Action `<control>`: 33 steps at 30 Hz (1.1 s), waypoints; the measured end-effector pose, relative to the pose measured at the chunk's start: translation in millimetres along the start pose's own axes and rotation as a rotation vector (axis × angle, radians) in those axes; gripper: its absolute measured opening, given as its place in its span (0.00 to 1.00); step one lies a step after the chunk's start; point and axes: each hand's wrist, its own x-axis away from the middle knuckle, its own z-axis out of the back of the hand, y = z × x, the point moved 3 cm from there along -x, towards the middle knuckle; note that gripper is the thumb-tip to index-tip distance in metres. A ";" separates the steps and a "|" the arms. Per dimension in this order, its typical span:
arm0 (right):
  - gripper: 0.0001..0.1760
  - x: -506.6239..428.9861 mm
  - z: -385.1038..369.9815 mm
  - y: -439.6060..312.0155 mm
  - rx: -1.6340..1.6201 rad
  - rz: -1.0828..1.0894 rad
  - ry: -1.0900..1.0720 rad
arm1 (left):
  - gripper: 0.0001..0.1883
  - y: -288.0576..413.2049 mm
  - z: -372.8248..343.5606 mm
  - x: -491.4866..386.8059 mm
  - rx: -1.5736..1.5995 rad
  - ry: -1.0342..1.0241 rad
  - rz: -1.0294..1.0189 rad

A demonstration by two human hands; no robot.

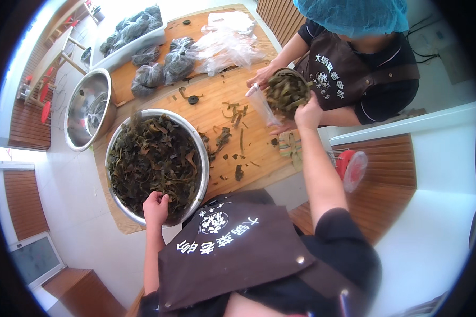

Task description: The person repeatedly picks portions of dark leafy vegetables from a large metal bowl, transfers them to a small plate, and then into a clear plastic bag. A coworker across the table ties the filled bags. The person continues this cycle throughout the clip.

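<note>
My right hand point(309, 111) grips the edge of a round container point(302, 75) filled with cut kelp strips point(286, 93). It is tilted at the mouth of a clear plastic bag point(260, 104), which a co-worker's hands point(261, 76) hold from the far side. My left hand point(156, 207), fingers curled, rests at the near rim of a large steel basin point(204, 174). The basin is heaped with dark kelp pieces point(152, 158). Whether those fingers hold any kelp cannot be made out.
Kelp scraps point(238, 156) litter the wooden table point(261, 166). Filled bags point(178, 59) lie near a white tub point(131, 51) of more bags. Loose plastic bags point(230, 43) are piled at the back. A second steel basin point(77, 115) stands left; a striped cloth point(290, 146) lies at the right edge.
</note>
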 end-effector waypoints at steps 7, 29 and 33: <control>0.34 5.9 -16.6 -5.6 0.078 0.176 0.081 | 0.13 -0.6 -1.5 -4.0 0.005 -0.016 0.011; 0.14 263.7 -79.1 -29.2 -0.713 -0.788 -0.840 | 0.62 11.0 -14.6 -1.8 -0.607 -0.379 -0.054; 0.18 215.4 -20.7 -93.4 0.134 0.170 -0.272 | 0.46 -14.1 -26.4 -27.7 -0.570 -0.223 -0.184</control>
